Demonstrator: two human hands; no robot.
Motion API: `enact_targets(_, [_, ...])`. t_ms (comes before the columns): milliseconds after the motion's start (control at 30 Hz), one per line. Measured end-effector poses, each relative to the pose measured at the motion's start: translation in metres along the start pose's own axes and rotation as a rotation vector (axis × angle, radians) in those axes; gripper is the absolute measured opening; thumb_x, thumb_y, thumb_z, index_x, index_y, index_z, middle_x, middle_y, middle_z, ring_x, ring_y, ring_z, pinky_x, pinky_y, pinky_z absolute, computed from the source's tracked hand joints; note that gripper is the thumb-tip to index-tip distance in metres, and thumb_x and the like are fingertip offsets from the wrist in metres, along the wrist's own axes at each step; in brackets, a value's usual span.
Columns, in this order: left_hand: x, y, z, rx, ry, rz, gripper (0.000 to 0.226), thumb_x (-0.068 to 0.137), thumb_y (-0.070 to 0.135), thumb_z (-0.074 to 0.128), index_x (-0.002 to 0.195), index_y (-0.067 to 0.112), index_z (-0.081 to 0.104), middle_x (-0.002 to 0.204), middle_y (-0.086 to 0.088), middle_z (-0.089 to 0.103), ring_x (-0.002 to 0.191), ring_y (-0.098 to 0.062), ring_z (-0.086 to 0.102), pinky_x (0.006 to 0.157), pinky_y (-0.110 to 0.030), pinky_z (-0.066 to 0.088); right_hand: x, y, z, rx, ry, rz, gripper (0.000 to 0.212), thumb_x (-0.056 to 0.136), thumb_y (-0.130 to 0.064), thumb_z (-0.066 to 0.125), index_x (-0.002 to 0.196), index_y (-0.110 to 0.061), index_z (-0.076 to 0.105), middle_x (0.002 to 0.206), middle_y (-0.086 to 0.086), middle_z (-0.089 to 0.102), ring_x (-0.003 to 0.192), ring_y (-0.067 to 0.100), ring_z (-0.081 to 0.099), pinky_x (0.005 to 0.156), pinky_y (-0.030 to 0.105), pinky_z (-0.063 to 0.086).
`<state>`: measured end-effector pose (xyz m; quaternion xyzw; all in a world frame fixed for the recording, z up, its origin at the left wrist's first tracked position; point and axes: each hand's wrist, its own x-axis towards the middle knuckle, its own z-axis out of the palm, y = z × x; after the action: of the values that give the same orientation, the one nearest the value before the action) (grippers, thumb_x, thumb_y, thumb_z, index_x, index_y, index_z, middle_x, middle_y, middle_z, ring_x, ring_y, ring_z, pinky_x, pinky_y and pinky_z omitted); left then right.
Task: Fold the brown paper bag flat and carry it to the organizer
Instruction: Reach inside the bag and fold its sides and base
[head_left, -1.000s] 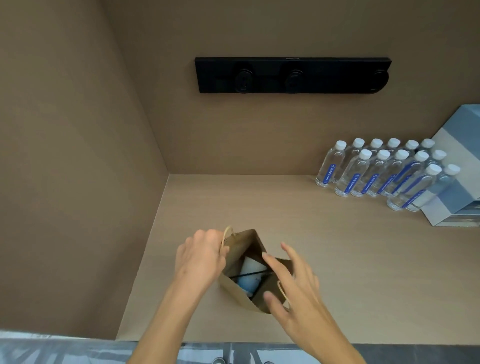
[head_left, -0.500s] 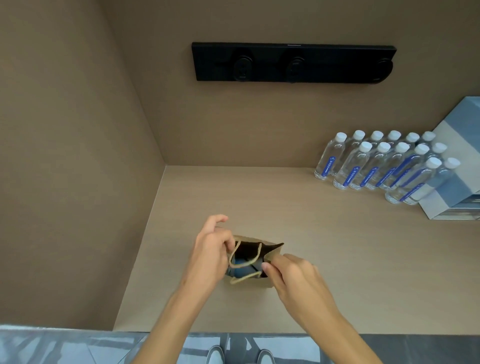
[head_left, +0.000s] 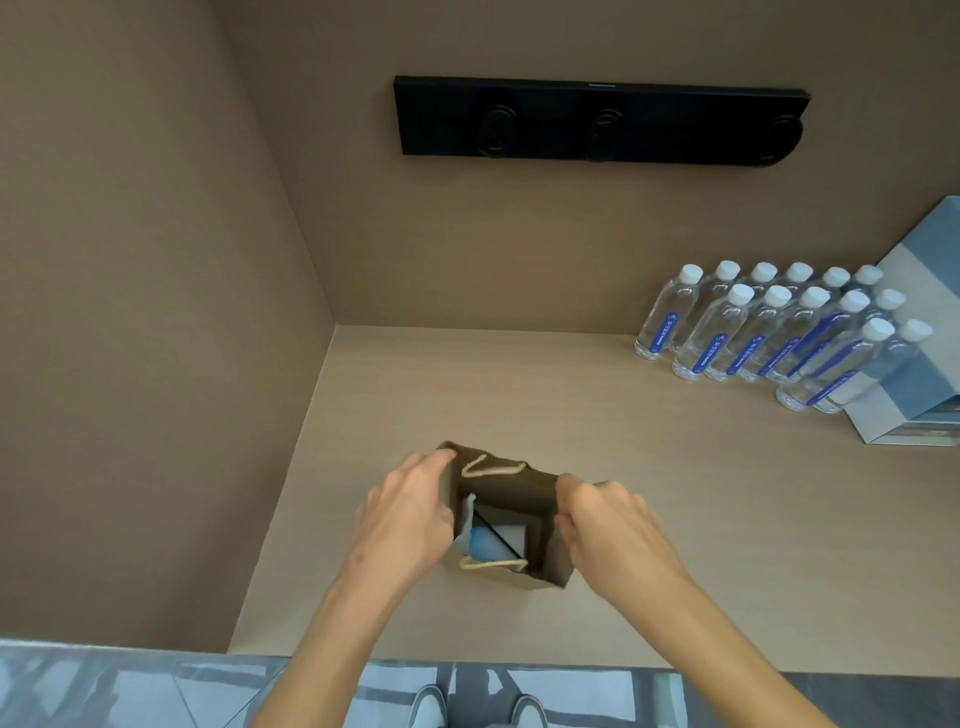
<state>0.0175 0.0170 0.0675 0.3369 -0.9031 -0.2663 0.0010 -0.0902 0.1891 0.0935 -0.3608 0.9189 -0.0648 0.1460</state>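
Brown paper bag upright and open on the near-left part of the worktop. Left hand clamped on the bag's left rim, right hand curled shut around its right rim. 2 cord handles flopped inward; blue item and white box inside. Water bottles clustered far right, well apart, beside a blue-and-white box.
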Motion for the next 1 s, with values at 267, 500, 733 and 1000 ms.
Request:
enact_targets(267, [-0.011, 0.012, 0.003, -0.106, -0.176, 0.034, 0.068, 0.074, 0.014, 0.039, 0.140, 0.028, 0.038, 0.143, 0.005, 0.037, 0.120, -0.032, 0.052, 0.098, -0.043, 0.047, -0.007, -0.004, -0.018, -0.303, -0.003, 0.047, 0.025, 0.074, 0.009, 0.049, 0.088, -0.012, 0.050, 0.078, 0.004, 0.033, 0.070, 0.032, 0.047, 0.055, 0.036, 0.030])
enact_targets(500, [-0.025, 0.024, 0.015, -0.137, -0.194, 0.022, 0.073, 0.077, 0.004, 0.043, 0.144, 0.024, 0.022, 0.150, 0.009, 0.026, 0.123, -0.031, 0.050, 0.100, -0.042, 0.045, 0.006, -0.017, -0.018, -0.675, -0.140, -0.536, 0.015, 0.079, -0.004, 0.064, 0.091, -0.008, 0.073, 0.097, 0.013, 0.066, 0.097, 0.033, 0.056, 0.074, 0.038, 0.042])
enact_targets(733, [-0.030, 0.028, 0.018, -0.150, -0.208, 0.027, 0.077, 0.077, 0.002, 0.044, 0.148, 0.020, 0.018, 0.155, 0.009, 0.019, 0.127, -0.031, 0.048, 0.100, -0.038, 0.044, 0.051, -0.019, 0.020, -0.358, -0.671, -0.159, 0.021, 0.089, -0.005, 0.058, 0.109, -0.003, 0.063, 0.093, 0.014, 0.063, 0.077, 0.028, 0.061, 0.056, 0.032, 0.043])
enact_targets(1000, [-0.031, 0.033, 0.023, -0.147, -0.242, 0.040, 0.081, 0.076, 0.002, 0.042, 0.149, 0.020, 0.013, 0.158, 0.007, 0.012, 0.125, -0.035, 0.049, 0.100, -0.043, 0.045, 0.078, -0.018, 0.062, -0.295, -0.890, 0.046, 0.039, 0.094, -0.017, 0.055, 0.130, -0.005, 0.052, 0.134, 0.015, 0.056, 0.115, 0.030, 0.054, 0.092, 0.036, 0.042])
